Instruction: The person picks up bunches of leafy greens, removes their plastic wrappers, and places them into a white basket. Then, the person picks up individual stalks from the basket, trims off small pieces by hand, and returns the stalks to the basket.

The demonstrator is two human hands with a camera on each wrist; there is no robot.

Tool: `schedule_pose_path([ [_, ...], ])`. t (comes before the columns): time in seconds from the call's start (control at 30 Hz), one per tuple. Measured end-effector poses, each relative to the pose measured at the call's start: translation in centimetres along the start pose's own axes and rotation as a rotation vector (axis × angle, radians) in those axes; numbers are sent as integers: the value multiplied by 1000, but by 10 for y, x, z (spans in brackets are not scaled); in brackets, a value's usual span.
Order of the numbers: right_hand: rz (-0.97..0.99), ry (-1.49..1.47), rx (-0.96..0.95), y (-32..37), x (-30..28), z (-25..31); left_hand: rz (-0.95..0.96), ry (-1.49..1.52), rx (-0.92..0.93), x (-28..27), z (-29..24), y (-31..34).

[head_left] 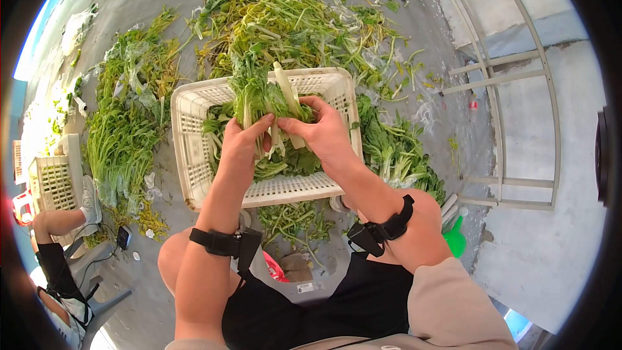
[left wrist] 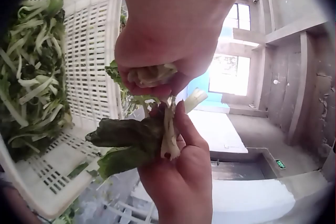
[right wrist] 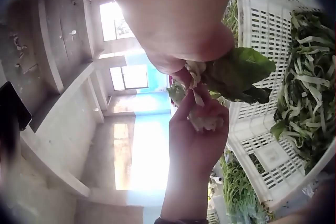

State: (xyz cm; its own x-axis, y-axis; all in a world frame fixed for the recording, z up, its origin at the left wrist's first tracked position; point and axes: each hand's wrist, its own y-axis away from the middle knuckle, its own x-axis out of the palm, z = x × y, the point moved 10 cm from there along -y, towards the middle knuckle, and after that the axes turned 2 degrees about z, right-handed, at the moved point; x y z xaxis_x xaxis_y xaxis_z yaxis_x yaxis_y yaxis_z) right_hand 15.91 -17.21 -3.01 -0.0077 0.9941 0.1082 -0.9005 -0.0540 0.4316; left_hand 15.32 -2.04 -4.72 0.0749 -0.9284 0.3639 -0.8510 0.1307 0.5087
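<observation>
Greens, crinkled and leafy with smooth pale stems, are held above the slotted white plastic basket. The left hand has its grip clamped on the bunch; the right hand grips leafy stalks beside it. Limp, tangled cuttings lie inside the basket, leafy heaps on grey floor.

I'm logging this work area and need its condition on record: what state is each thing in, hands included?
White basket, upright, open-topped, part-filled
Held greens, bunched, leafy, above the basket
Left hand, curled round the held greens
Right hand, gripping the held greens
Floor greens, loose, heaped, partly yellowed
Wrist straps, fastened
</observation>
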Motion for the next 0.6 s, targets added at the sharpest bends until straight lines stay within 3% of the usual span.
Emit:
schedule_pose_path([
  [0.33, -51, 182, -77, -4, -3, -7, -23, 131, -50, -2, 15, -1],
  [0.6, -66, -25, -20, -1, -5, -6, -1, 226, -48, 1, 17, -2],
])
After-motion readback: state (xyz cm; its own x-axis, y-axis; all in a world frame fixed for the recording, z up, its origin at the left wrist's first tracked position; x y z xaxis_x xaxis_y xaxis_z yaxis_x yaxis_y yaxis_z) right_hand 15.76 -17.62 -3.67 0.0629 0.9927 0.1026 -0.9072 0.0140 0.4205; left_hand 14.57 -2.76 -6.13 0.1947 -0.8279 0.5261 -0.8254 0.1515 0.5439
